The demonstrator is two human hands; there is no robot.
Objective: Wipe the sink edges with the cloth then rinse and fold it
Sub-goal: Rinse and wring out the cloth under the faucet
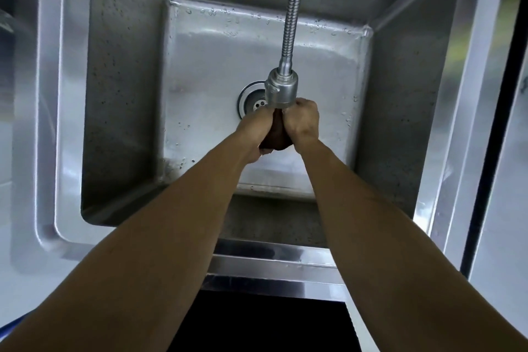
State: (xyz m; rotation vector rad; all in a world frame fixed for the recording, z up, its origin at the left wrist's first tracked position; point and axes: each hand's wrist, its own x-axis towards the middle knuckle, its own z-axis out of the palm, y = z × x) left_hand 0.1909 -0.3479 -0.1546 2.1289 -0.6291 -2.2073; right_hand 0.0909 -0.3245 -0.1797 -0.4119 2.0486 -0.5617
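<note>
Both hands, left hand [258,134] and right hand [303,123], fingers clenched around a dark bunched cloth [275,137] under the faucet head [281,91], above the sink [123,94] drain [253,100].

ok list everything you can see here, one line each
sink: one, stainless steel, fills the view, wet with droplets on its floor
drain: one, metal, in the sink floor, partly hidden behind the spray head
faucet hose: one, silver ribbed flexible, hangs down from the top edge
spray head: one, silver, at the hose end, just above the hands
cloth: one, dark brown, bunched between both hands under the spray head
left hand: one, closed on the cloth
right hand: one, closed on the cloth
</note>
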